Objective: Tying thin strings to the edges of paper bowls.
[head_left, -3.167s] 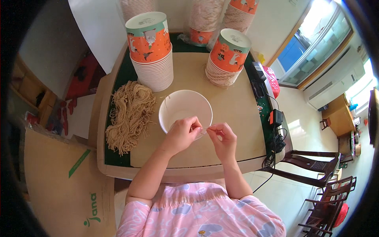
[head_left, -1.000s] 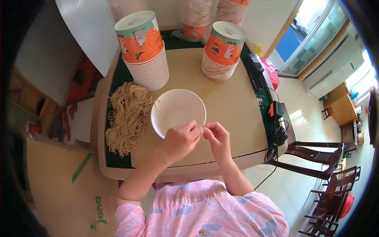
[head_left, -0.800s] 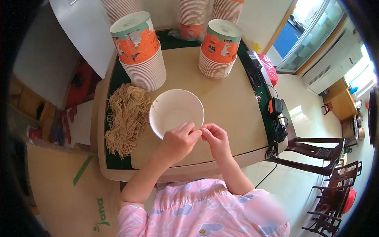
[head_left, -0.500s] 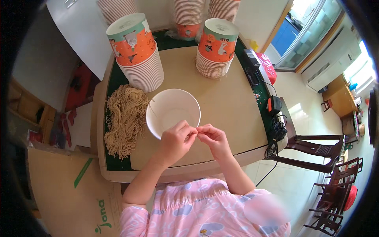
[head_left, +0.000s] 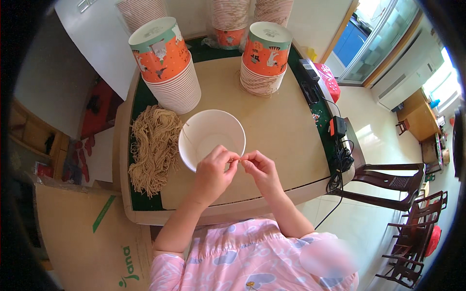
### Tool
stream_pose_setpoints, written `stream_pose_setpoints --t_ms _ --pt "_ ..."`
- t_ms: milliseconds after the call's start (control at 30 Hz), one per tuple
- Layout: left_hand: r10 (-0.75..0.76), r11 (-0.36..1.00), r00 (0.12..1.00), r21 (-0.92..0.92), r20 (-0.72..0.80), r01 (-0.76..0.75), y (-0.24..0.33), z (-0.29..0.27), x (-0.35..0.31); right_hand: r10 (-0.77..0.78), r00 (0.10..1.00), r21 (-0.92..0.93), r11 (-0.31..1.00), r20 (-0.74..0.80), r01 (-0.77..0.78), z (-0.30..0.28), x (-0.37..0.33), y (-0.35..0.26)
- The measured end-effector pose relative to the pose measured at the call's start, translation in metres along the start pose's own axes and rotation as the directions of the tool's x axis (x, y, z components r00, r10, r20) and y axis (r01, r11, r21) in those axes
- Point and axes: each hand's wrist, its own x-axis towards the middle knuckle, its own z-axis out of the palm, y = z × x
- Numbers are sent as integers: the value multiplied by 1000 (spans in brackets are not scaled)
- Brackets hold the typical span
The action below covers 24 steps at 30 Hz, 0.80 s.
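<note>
A white paper bucket point(head_left: 212, 131) stands upright, its open mouth facing up, near the front of the table. A tan string point(head_left: 188, 133) hangs over its left rim and down inside. My left hand point(head_left: 216, 169) and my right hand point(head_left: 262, 172) meet at the bucket's near right rim, fingertips pinched closely together. Between them shows a thin tan bit, apparently string, mostly covered by the fingers. Left of the bucket lies a loose bundle of tan strings point(head_left: 154, 145).
Behind the bucket stand two upside-down stacks of orange-and-green paper buckets, a left stack point(head_left: 165, 63) and a right stack point(head_left: 266, 58) wound with strings. More wrapped stacks point(head_left: 229, 24) line the back. Black cables and an adapter point(head_left: 338, 127) run along the right edge. A large carton point(head_left: 92, 233) stands front left.
Both hands have shifted slightly left and up, still pinched together at the rim. More loose string shows around the right stack. The bucket has hardly moved.
</note>
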Motion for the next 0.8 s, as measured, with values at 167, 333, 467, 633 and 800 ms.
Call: stream_pose_setpoints --t_ms 167,333,467,633,800 --pt "-17 999 1000 29 -21 18 -2 3 -2 68 998 112 991 19 -70 1 2 -2" --pt "-7 999 999 34 -41 8 -2 6 -6 92 996 172 981 11 -93 0 1 0" --pt "35 997 993 65 -116 -28 3 9 -9 88 996 184 979 -2 -86 0 0 4" --pt "54 992 981 118 -188 -32 2 18 -12 69 997 115 991 -39 -64 4 -3 4" --pt "-130 983 976 -148 -176 104 -1 12 -9 -15 992 50 999 -127 21 13 -6 -8"
